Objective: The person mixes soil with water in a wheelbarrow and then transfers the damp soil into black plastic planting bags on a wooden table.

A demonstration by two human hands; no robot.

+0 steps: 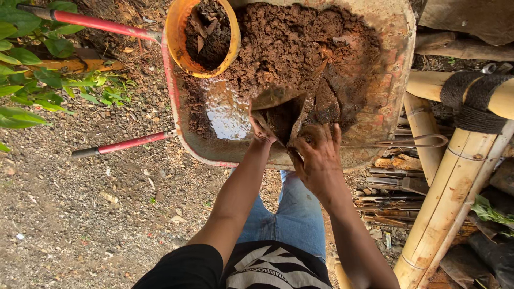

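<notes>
A rusty wheelbarrow tray [396, 64] holds a heap of brown soil [289, 43] and a puddle of water [225, 115]. My left hand [261, 128] grips the rim of a small soil-smeared bag [281, 115], held open over the tray's near edge. My right hand [316, 158], coated in dirt, rests fingers spread at the bag's other side, touching it. An orange plastic pot [179, 37] partly filled with soil and dry leaves sits in the tray's far left corner.
Red wheelbarrow handles [126, 143] stick out to the left over gravel ground [80, 214]. Thick bamboo poles [450, 182] lashed with black cord [474, 96] stand at the right. Metal shears [412, 142] lie on scrap wood beside the tray. Green leaves [27, 75] fill the left edge.
</notes>
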